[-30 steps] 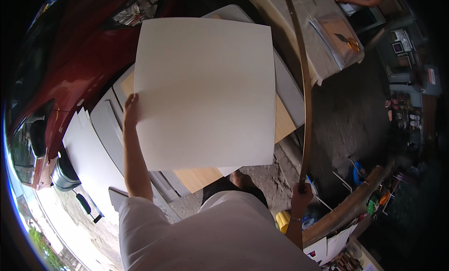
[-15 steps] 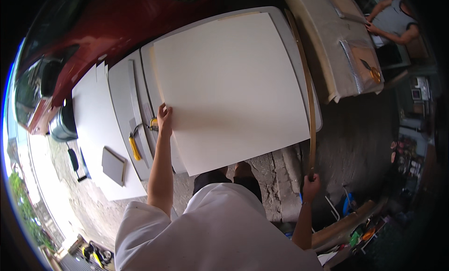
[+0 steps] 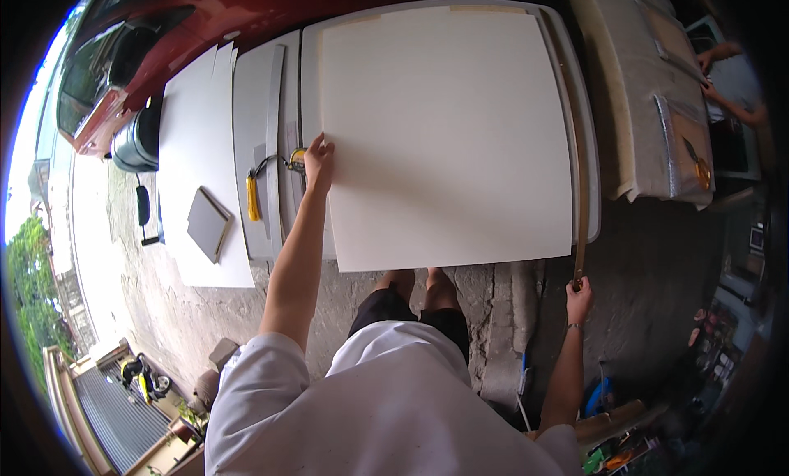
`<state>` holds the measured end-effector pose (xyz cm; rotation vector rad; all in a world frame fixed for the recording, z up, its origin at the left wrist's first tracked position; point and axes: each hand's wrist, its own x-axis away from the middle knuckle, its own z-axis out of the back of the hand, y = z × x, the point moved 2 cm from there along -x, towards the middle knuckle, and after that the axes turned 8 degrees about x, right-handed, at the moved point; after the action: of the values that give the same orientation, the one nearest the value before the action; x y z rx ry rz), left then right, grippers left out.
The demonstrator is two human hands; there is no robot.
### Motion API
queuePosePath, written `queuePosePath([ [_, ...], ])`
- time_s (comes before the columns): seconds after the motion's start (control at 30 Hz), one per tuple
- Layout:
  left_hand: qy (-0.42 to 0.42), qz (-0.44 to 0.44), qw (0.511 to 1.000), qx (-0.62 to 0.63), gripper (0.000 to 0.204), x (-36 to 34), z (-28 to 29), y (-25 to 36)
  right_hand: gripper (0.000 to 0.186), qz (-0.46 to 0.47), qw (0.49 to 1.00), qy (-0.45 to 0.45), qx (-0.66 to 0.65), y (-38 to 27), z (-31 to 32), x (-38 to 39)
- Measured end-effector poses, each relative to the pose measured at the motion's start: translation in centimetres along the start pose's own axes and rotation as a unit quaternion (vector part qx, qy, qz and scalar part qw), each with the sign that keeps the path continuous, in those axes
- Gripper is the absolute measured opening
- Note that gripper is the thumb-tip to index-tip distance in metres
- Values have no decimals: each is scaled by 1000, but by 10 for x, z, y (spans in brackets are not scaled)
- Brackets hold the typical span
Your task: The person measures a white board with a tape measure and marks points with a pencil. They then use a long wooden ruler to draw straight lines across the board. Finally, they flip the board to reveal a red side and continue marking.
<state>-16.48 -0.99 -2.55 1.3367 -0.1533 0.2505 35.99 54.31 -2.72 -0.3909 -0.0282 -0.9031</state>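
A large white board (image 3: pixel 444 139) lies on the grey folding table (image 3: pixel 593 180) in front of me, its near edge overhanging. My left hand (image 3: pixel 319 161) is closed at the board's left edge, thumb and fingers pinching it. Along the right side runs a long, narrow brown strip like a straightedge (image 3: pixel 582 160), lying over the table's right part. My right hand (image 3: pixel 579 300) grips its near end, beyond the table's front edge. Beside my left hand sits a yellow-and-black tape measure (image 3: pixel 297 159). Left of it lies a yellow-handled cutter (image 3: pixel 252 195).
More white sheets (image 3: pixel 193 147) lie at the left, with a small grey-topped block (image 3: pixel 209 223) on them. A long grey metal bar (image 3: pixel 274 114) is nearby. A covered table (image 3: pixel 633 90) at right holds scissors (image 3: pixel 699 165); another person's hands (image 3: pixel 711 78) are there. A red car (image 3: pixel 197 20) stands behind.
The white board has turned to sit squarer on the table. The strip now lies more nearly parallel to its right edge. Both hands keep their holds, and the whole view has shifted.
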Motion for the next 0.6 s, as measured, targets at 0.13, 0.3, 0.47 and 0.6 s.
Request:
queuePosePath([
  [0.13, 36, -51, 970, -236, 44, 11, 17, 31, 29, 28, 999, 2, 21, -7, 3, -3],
  [0.3, 118, -152, 957, -218, 28, 57, 92, 60, 31, 33, 998, -24, 42, -12, 6, -1],
  [0.47, 168, -60, 967, -183, 27, 107, 179, 25, 32, 21, 996, -53, 73, -17, 7, -3],
  [0.6, 172, 2, 964, -204, 27, 133, 199, -4, 29, 27, 992, -15, 122, -20, 7, -7],
])
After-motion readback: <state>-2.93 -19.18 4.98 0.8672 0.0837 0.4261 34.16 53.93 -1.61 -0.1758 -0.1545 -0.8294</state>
